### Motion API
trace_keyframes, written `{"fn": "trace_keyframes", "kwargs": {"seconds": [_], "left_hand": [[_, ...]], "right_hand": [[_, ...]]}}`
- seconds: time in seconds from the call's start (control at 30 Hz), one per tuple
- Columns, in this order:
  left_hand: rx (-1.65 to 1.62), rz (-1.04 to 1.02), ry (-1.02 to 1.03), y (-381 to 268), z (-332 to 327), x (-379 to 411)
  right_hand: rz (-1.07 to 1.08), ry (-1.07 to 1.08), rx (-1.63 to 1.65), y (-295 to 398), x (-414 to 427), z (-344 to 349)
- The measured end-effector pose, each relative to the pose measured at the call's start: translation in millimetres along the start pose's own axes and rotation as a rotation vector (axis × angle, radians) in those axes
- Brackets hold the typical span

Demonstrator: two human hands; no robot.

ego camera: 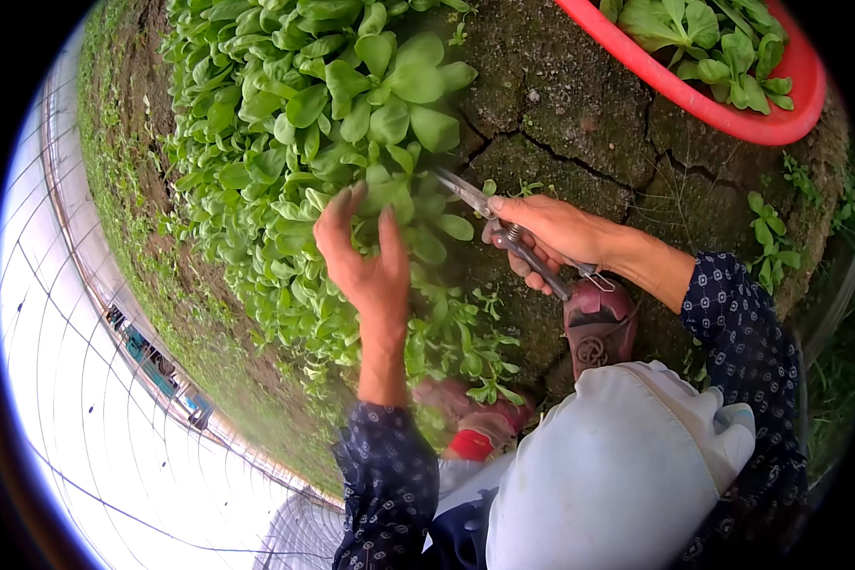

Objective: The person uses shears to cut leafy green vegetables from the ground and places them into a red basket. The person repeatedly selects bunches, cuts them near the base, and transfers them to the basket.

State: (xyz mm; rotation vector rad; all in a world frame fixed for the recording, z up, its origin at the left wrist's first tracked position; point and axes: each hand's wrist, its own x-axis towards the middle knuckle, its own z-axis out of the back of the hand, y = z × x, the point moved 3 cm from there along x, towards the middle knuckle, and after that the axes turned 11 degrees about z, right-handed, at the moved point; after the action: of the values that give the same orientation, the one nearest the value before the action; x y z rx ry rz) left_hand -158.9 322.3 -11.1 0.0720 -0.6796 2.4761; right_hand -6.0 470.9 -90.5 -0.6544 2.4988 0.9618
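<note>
My right hand (pixel 552 239) grips a pair of pruning snips (pixel 520 249) with dark handles and a coil spring. The metal blades point left toward the edge of a dense bed of leafy green plants (pixel 271 171), and I see nothing caught between them. My left hand (pixel 367 263) reaches in among the leaves with thumb and fingers spread. Its fingertips are close to a blurred leafy green (pixel 388 192), and whether they touch it is hard to tell. Larger rosettes with broad, rounded leaves (pixel 399 85) stand just above that spot at the bed's edge.
A red plastic basin (pixel 791 132) at the upper right holds leafy greens (pixel 737 64). Cracked soil (pixel 563 128) lies between bed and basin. My shoe (pixel 598 320) is below my right hand, with small plants (pixel 474 342) to its left. Greenhouse sheeting (pixel 100 385) curves along the left.
</note>
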Motion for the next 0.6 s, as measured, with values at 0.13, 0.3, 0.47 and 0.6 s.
{"fn": "trace_keyframes", "kwargs": {"seconds": [0.13, 0.3, 0.47, 0.6], "left_hand": [[0.225, -0.274, 0.111, -13, 1, -33], [0.586, -0.346, 0.315, -14, -27, -44], [0.508, -0.417, 0.394, 6, -21, -32], [0.373, -0.336, 0.369, 15, -9, -20]], "right_hand": [[-0.041, -0.012, 0.021, -9, -11, 1], [-0.039, -0.062, 0.092, -18, -14, -2], [-0.069, -0.020, 0.050, -19, -12, -7], [-0.091, 0.070, 0.034, -32, 3, -13]]}}
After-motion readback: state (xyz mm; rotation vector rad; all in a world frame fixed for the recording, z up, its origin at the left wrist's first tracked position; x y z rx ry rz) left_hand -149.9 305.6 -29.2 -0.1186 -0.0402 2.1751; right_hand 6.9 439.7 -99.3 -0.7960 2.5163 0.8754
